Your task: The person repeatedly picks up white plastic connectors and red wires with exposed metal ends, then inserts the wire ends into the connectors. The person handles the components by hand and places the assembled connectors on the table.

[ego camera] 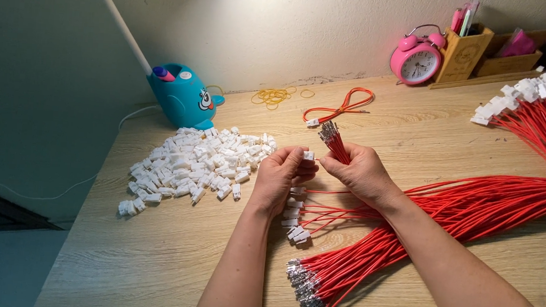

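**Fitting white connector housings onto red leads: work partly done**

Head view. The left hand (279, 176) has its fingers closed in a pinch on a small white connector housing (309, 156) at the centre of the frame. The right hand (360, 171) meets it from 3 o'clock, fingers closed around a handful of red wires (339, 150) whose bare metal terminals (329, 130) fan upward toward 12 o'clock. One wire end appears to enter the housing, though the joint is too small to tell for certain.

Done, as judged from the layout: a short row of fitted housings (294, 215) hangs below the left hand at 6 o'clock, each trailing a red lead; a large finished bunch with white ends (529, 93) lies at 2 o'clock; one looped finished lead (342, 107) rests at 12 o'clock.

Left: a thick bundle of red wires with bare terminals (315, 289) at 5 o'clock, and a heap of loose white housings (190, 164) at 9 o'clock on the table (153, 260). Much work seems to remain.

The housing is a small, white, blocky plastic shell. Beyond: a blue lamp base (181, 97), yellow rubber bands (273, 96), a pink alarm clock (416, 61)
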